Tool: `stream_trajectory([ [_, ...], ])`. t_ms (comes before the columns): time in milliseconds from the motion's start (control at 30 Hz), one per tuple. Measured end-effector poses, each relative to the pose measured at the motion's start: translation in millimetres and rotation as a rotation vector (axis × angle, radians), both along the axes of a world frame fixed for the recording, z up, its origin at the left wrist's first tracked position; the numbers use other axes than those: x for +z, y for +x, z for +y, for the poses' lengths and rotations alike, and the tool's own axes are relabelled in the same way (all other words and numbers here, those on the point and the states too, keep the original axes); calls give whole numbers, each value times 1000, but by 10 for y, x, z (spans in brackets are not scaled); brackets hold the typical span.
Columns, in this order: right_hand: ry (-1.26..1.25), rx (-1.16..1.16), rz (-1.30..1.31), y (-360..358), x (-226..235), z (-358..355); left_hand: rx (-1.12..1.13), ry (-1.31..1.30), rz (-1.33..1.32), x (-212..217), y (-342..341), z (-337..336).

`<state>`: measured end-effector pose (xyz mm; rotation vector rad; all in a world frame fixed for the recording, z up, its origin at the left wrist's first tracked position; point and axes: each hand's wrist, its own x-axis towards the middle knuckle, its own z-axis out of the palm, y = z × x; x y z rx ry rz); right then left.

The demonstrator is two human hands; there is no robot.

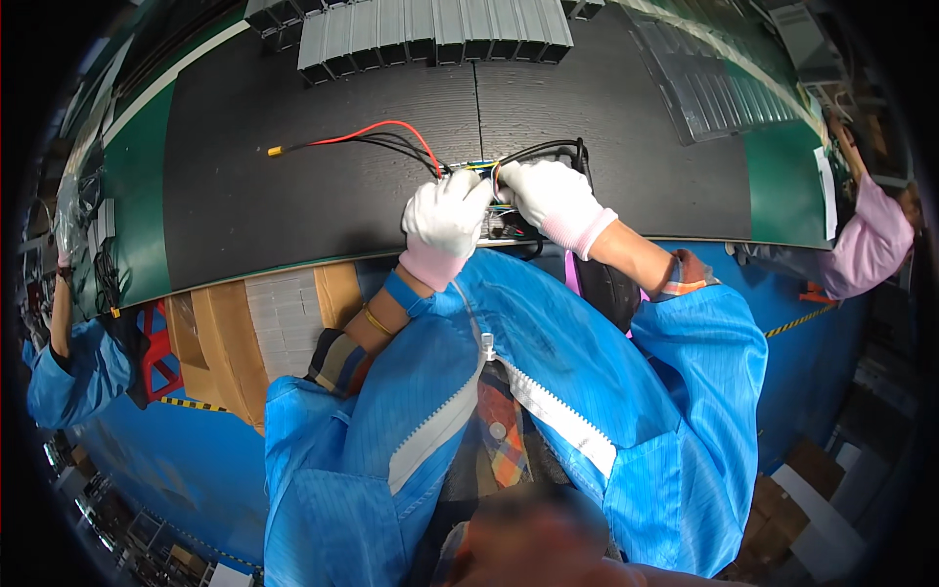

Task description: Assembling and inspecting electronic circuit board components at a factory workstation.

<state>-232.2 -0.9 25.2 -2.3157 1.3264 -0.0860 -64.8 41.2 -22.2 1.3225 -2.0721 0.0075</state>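
Both my hands wear white knitted gloves with pink cuffs and meet at the bench's near edge. My left hand point(442, 217) is closed, thumb and fingertips pinched among thin coloured wires point(496, 180). Just right of it, my right hand point(554, 200) is also closed on these wires, its fingertips bent inward. Beneath the hands lies an electronic assembly point(507, 227) with small leads, mostly covered by the gloves. From it a red wire point(403, 124) and black wires run left to a yellow connector point(275, 152). A thick black cable point(550, 146) loops behind my right hand.
Grey metal housings point(435, 34) stand in a row at the bench's far side. Clear plastic trays point(709, 93) lie far right. A cardboard box point(227, 338) with stacked pale pieces sits below the bench, left. People work at both sides, one in a pink sleeve point(871, 235).
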Motion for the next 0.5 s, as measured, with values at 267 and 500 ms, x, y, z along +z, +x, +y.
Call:
stream_trajectory([
  [267,-63,-157,-277,-160,-136,457,-47,-117,-113,-70,-4,-22],
  [500,411,-445,-366,-210,22,188,-96,-112,-64,-7,25,-15],
])
